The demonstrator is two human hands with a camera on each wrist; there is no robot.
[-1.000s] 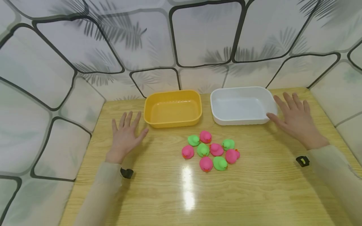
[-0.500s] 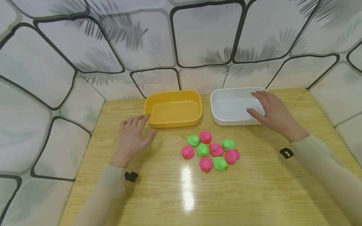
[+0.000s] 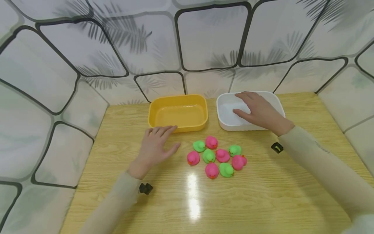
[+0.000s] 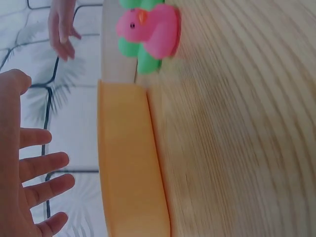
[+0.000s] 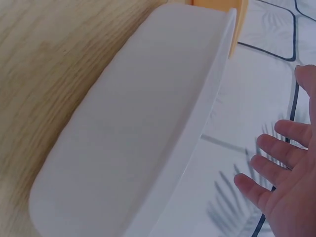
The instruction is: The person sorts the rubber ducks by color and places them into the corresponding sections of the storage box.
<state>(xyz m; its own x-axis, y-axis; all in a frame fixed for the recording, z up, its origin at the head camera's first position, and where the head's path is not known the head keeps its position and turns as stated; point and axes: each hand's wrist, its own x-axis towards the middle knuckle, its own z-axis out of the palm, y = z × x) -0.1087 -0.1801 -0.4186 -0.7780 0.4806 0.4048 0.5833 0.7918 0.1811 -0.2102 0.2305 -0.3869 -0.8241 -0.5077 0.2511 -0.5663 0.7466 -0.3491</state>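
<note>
Head view: the ducks (image 3: 222,155) lie just below and right of centre, rightward of the left hand (image 3: 154,148), the nearer one; the right hand (image 3: 260,111) hangs over the white tray (image 3: 243,127). Both hands hold nothing, fingers apart.

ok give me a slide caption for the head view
Right hand above the white tray, left hand near the yellow tray, nine pink and green toy ducks on the wooden table.

Right hand (image 3: 260,111) is hiding part of white tray (image 3: 240,128) by far edge of bench (image 3: 248,201); head view is cropping bench's near edge, left wrist view yellow tray (image 4: 131,163).
</note>
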